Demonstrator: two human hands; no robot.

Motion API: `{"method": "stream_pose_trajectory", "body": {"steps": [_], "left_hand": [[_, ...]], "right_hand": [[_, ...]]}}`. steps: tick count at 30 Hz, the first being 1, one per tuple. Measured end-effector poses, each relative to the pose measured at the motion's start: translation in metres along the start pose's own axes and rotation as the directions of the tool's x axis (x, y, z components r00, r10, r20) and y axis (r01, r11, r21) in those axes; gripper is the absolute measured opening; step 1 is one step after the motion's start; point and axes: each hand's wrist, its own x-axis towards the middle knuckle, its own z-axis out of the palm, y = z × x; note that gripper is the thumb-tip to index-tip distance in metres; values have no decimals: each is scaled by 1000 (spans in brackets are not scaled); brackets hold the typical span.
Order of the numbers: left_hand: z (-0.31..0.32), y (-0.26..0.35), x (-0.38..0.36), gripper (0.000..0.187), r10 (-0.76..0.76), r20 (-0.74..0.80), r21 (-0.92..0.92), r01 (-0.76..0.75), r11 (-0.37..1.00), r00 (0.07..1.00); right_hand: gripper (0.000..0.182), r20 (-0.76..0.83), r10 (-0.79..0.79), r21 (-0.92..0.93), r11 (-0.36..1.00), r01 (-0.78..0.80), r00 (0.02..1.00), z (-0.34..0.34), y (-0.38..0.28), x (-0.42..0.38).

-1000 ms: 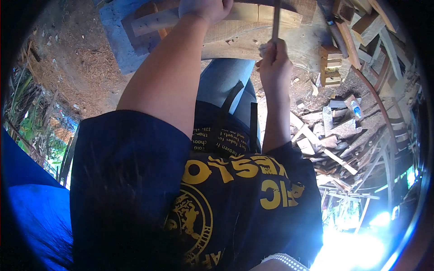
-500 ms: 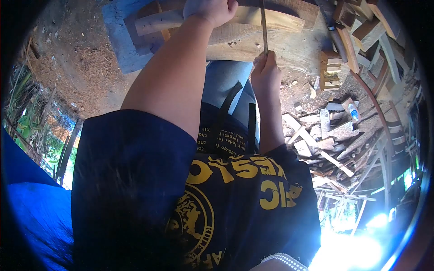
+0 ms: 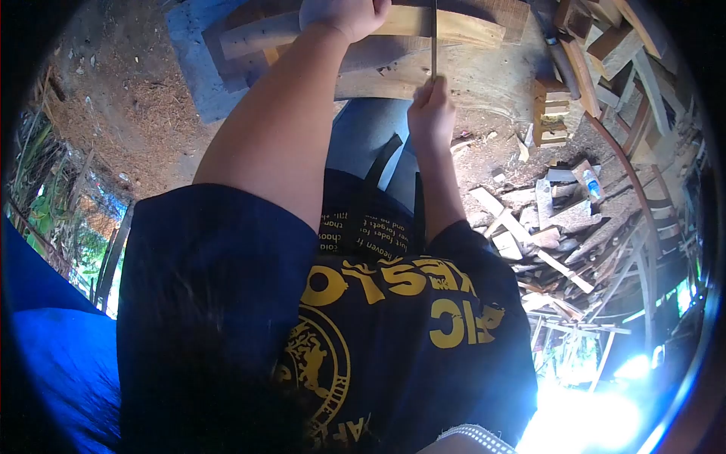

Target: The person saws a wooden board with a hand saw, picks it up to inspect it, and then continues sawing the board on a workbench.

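At the top edge, my left hand (image 3: 342, 17) presses down on a curved piece of wood (image 3: 469, 30), its fingers wrapped over it and partly out of view. My right hand (image 3: 432, 115) is closed around the near end of a long, thin, straight tool (image 3: 434, 53). Seen edge-on, the tool crosses over the curved wood to the right of my left hand; I cannot make out whether it is a saw or a file. Beneath the curved piece lie darker boards (image 3: 507, 13) and a broad pale plank (image 3: 484, 79).
A bluish board (image 3: 181, 60) sticks out at the left of the work. Wood offcuts (image 3: 560, 219) pile up on the right, with a plastic bottle (image 3: 592, 186) among them. Stacked wooden blocks (image 3: 552, 113) stand nearby. Sawdust covers the ground (image 3: 128, 98) at left.
My right hand has moved a little left and up with the thin tool, which now points straighter away from me. My left hand has shifted slightly left, still on the curved wood.
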Motion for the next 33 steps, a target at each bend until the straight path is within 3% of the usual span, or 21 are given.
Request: {"method": "stream_pose_trajectory", "body": {"steps": [1, 3, 9, 17, 19, 21, 24, 27, 30, 33], "left_hand": [[-1, 0, 0, 40, 3, -3, 1, -3, 1000, 1000], [-1, -3, 0, 40, 61, -35, 20, -61, 998, 998], [2, -1, 0, 40, 18, -28, 41, -17, 999, 999], [4, -1, 2, 41, 2, -13, 17, -2, 1000, 1000], [6, 1, -1, 41, -3, -6, 36, 3, 999, 1000], [10, -1, -1, 42, 39, -91, 51, -34, 998, 995], [12, -1, -2, 42, 35, -88, 64, -30, 998, 996], [11, -1, 0, 42, 46, -100, 69, -40, 997, 994], [16, -3, 3, 42, 40, -118, 66, -33, 997, 992], [16, -2, -2, 42, 47, -130, 69, -38, 997, 990]], "right_hand": [[10, -4, -1, 2, 1000, 1, 1000, 5, 11, -8], [11, -12, -24, 173, 985, 25, 1000, 6, 18, -21], [13, 1, -52, 23, 998, 52, 999, -2, -15, 26], [7, 0, 29, 129, 991, -29, 1000, 2, 32, -39], [8, 55, 54, 30, 998, -56, 997, -5, 14, -22], [9, 2, -14, 4, 1000, 14, 1000, -3, -3, 5], [8, -84, -51, 90, 994, 59, 995, 5, -12, 18], [9, 21, 32, -12, 999, -32, 999, 9, 18, -18], [9, -13, -38, 94, 995, 39, 999, 8, 48, -55], [9, 35, -10, 22, 1000, 9, 999, 8, 45, -38]]}}
